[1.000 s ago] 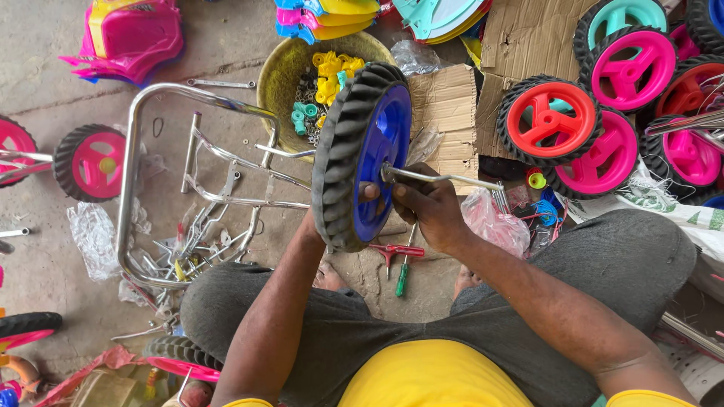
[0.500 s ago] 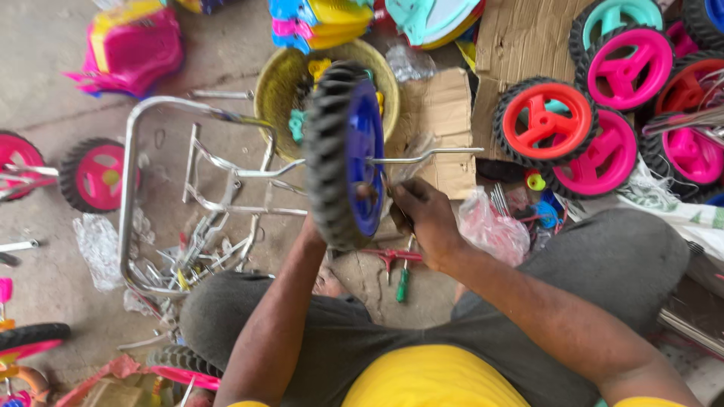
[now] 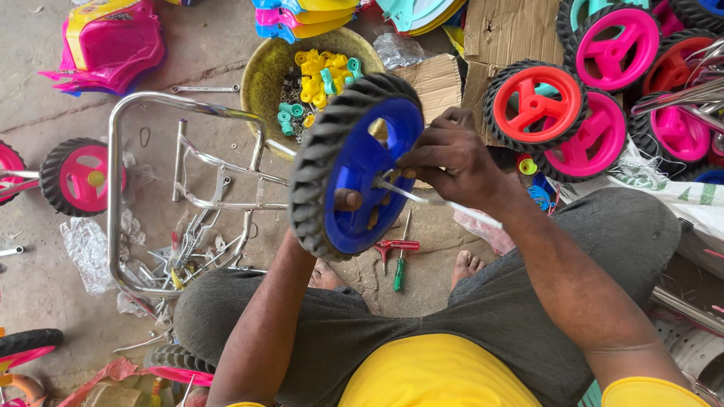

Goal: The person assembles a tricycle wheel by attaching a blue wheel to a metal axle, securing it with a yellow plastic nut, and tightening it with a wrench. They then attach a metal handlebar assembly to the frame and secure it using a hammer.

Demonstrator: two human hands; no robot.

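A blue plastic wheel with a black treaded tyre (image 3: 354,162) is held upright in front of me, its hub facing right. My left hand (image 3: 343,202) supports it from behind, mostly hidden, with a thumb showing at the rim's lower edge. My right hand (image 3: 449,158) pinches a thin chrome axle rod (image 3: 445,202) at the wheel's hub; the rod slants down to the right past my wrist. A chrome tube frame (image 3: 151,188) lies on the floor to the left.
A yellow bowl (image 3: 264,75) of small yellow and teal plastic parts sits behind the wheel. Red and pink wheels (image 3: 573,113) are stacked at right on cardboard. A red tool and a green screwdriver (image 3: 400,260) lie between my feet. Pink wheel (image 3: 79,177) at left.
The wheel has turned so its blue face shows more fully. My right hand moved up from below the axle to the hub, gripping the rod there.
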